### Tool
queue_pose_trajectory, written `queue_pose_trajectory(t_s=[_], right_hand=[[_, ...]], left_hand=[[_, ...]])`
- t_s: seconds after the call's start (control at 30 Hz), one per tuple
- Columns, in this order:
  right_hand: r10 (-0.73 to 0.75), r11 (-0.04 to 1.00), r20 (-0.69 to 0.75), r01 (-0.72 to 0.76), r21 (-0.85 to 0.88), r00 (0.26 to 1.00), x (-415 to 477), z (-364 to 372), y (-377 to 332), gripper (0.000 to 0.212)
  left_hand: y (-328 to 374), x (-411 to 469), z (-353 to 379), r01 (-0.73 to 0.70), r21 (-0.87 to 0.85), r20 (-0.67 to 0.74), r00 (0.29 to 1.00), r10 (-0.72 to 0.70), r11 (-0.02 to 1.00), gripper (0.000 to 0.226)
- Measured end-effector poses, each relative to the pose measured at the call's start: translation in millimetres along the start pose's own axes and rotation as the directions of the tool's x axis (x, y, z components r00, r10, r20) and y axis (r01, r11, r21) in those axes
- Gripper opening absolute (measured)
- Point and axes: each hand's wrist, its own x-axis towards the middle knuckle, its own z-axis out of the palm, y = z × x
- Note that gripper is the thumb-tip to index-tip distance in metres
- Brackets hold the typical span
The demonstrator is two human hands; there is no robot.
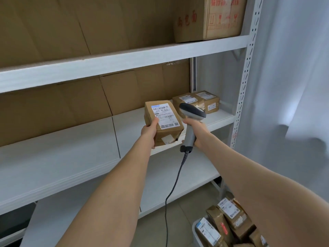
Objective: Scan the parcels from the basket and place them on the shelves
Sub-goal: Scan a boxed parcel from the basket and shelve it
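My left hand point(149, 133) grips a small brown cardboard parcel point(164, 129) with a white shipping label facing up, held above the front of the middle shelf point(71, 145). Just to its right, my right hand point(195, 130) grips the handle of a grey corded barcode scanner point(191, 114), whose dark head sits level with the parcel's top. Two labelled parcels point(196, 101) lie side by side at the back right of that shelf. At the bottom right, a grey basket point(195, 232) holds several more labelled parcels point(229, 221).
White metal shelving has flattened cardboard lining its back. A large carton with red print point(210, 18) stands on the top shelf. The scanner's cable point(170, 193) hangs down in front of the lower shelf point(187, 175). A pale curtain point(293, 86) hangs at the right.
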Motion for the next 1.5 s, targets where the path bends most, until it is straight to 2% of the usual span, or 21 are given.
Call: queue_pose_trajectory(t_s=[0.13,0.3,0.5,0.67,0.87,0.97,1.17,1.27,1.33,1.43,1.5], right_hand=[[0.004,1.0,0.008,-0.004,0.012,1.0,55.4,27.3,-6.8,0.062],[0.017,0.999,-0.048,-0.014,0.05,0.999,128.7,56.0,-26.3,0.052],[0.048,0.998,-0.129,-0.041,0.056,0.99,198.0,76.9,-40.8,0.064],[0.039,0.999,-0.151,-0.035,0.029,0.988,232.2,82.4,-45.2,0.049],[0.05,0.999,-0.15,-0.05,0.005,0.987,260.6,81.7,-46.1,0.047],[0.052,0.999,-0.141,-0.053,0.0,0.989,269.6,78.7,-49.6,0.043],[0.057,0.998,-0.116,-0.052,0.044,0.992,273.7,70.8,-57.6,0.044],[0.071,0.996,-0.114,-0.066,0.052,0.991,269.7,67.7,-60.0,0.05],[0.084,0.994,-0.113,-0.075,0.084,0.99,265.9,65.1,-60.5,0.044],[0.098,0.98,-0.078,-0.082,0.184,0.992,258.8,58.8,-61.3,0.021],[0.101,0.974,-0.073,-0.084,0.211,0.992,251.5,53.1,-60.3,0.018]], left_hand=[[21.3,57.5,4.5,0.03,-0.016,0.01,1.0,-0.029,0.999,0.063],[47.7,138.6,12.5,0.063,-0.029,0.054,0.997,-0.061,0.998,0.052],[64.6,213.4,31.0,0.153,0.002,0.122,0.981,-0.153,0.988,0.06],[67.4,241.3,48.9,0.224,-0.007,0.155,0.963,-0.22,0.975,0.057],[70.9,254.5,61.4,0.275,0.008,0.185,0.944,-0.272,0.961,0.044],[72.5,258.8,67.0,0.292,0.041,0.195,0.935,-0.295,0.955,0.046],[71.8,270.0,81.0,0.315,0.035,0.237,0.919,-0.314,0.948,0.036],[76.0,268.3,83.3,0.285,0.045,0.219,0.932,-0.287,0.958,0.033],[81.7,261.4,83.9,0.23,0.068,0.166,0.957,-0.238,0.971,0.037],[85.0,263.5,88.0,0.002,0.129,-0.039,0.999,0.003,0.992,0.037],[84.4,267.2,91.1,-0.15,0.287,-0.172,0.964,0.205,0.946,0.041]])
